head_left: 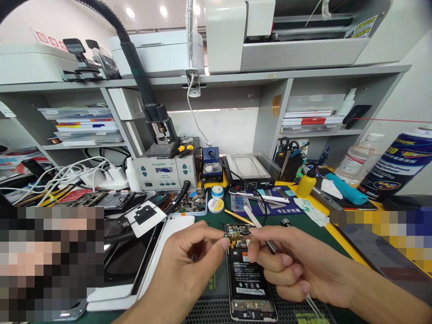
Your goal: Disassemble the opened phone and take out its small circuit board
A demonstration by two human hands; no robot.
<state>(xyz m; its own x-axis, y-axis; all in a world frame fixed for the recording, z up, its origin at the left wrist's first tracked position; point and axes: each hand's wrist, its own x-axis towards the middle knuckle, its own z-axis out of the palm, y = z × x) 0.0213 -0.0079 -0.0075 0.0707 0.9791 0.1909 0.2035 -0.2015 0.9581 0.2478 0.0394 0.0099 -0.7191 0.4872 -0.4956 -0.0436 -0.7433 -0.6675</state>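
My left hand (189, 263) pinches a small circuit board (236, 237) between thumb and forefinger, above an opened phone (248, 279) that lies back-up on the green mat (216, 216) with its black battery showing. My right hand (290, 265) is closed around metal tweezers (272, 246), whose tips meet the small board from the right. Both hands hover just over the phone's top end.
A white phone screen panel (135, 265) lies left of the phone. Behind stand a soldering station (165, 171), a heating plate (248, 168), solder tins (216, 204), a yellow bottle (306, 184), a spray can (398, 164), a clear bottle (357, 162), and tangled white cables (77, 173).
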